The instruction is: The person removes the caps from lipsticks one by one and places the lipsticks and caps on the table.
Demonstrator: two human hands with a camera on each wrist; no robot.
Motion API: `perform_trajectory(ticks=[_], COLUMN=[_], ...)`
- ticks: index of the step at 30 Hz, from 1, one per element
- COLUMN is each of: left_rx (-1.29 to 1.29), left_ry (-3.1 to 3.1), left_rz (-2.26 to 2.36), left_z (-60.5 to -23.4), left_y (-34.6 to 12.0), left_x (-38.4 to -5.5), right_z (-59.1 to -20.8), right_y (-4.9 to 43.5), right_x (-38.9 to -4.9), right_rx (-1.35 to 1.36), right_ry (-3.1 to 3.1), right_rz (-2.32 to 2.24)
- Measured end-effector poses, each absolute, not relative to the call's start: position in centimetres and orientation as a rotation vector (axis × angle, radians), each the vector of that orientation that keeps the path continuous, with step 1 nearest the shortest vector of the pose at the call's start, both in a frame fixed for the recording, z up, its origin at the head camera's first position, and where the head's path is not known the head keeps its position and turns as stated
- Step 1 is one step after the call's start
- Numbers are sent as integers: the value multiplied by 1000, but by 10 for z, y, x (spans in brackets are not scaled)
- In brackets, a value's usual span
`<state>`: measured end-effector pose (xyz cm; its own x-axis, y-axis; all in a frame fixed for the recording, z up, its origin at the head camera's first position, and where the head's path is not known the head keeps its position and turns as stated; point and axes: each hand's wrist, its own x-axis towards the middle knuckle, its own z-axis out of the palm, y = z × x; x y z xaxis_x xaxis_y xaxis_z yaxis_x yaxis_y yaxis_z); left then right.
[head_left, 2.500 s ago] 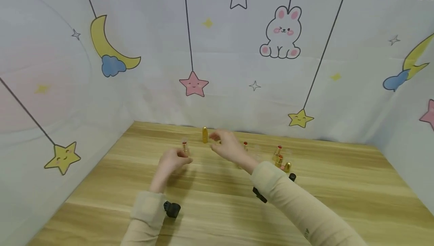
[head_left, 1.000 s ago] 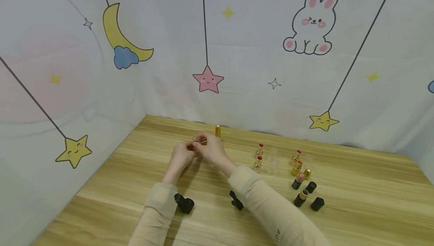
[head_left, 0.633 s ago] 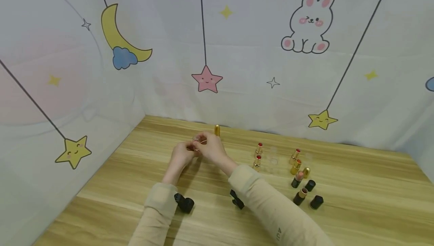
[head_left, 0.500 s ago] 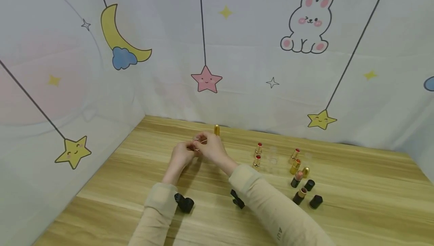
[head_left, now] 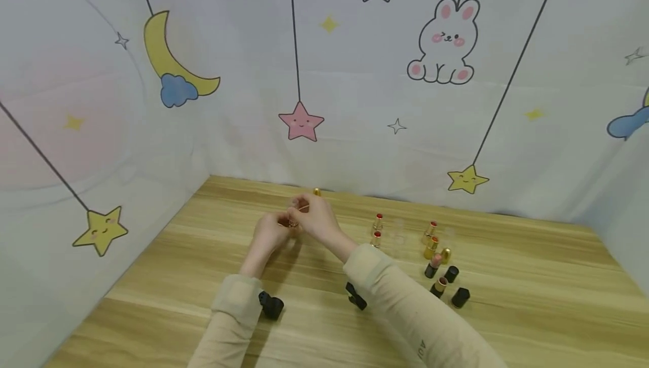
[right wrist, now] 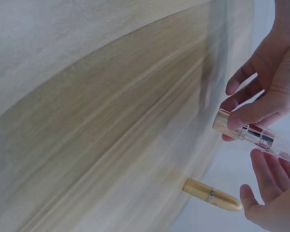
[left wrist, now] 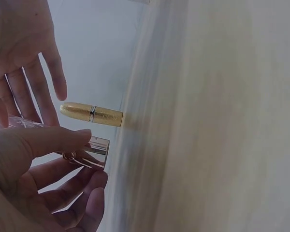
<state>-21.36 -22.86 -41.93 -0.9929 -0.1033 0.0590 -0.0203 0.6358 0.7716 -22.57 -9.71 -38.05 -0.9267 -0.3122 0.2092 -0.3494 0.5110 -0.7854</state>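
Both hands meet over one lipstick at the back left of the table in the head view. My left hand (head_left: 270, 233) pinches its shiny gold base (left wrist: 97, 152) between thumb and fingers. A clear cap (right wrist: 283, 151) covers the lipstick's upper end, and my right hand (head_left: 321, 222) has thumb and fingers around this cap. The lipstick (right wrist: 253, 135) is upright, its lower end close over the table. Just behind stands a closed gold bullet-shaped lipstick (right wrist: 212, 195), mostly hidden by the right hand in the head view.
To the right stand several uncapped lipsticks, among them a red one (head_left: 378, 222), a gold-cased one (head_left: 431, 248) and a pinkish one (head_left: 433, 265). Clear caps (head_left: 399, 233), a gold cap (head_left: 446, 255) and black caps (head_left: 461, 298) stand among them. A printed curtain borders the wooden table (head_left: 532, 289).
My right hand has moved left from near the gold lipstick to the clear-capped one in my left hand. Over the last second both hands stay together there; the head view shifts slightly.
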Motion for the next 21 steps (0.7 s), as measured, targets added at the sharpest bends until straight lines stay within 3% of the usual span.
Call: perform_trajectory(ticks=[21], left_rx=[-105], left_ry=[-2805], left_rz=[-1330], left_z=[-402], left_y=[-195], left_x=[-201], right_z=[-340], right_y=[-27], right_x=[-197], right_rx=[632], right_ry=[-2671], right_rz=[1334])
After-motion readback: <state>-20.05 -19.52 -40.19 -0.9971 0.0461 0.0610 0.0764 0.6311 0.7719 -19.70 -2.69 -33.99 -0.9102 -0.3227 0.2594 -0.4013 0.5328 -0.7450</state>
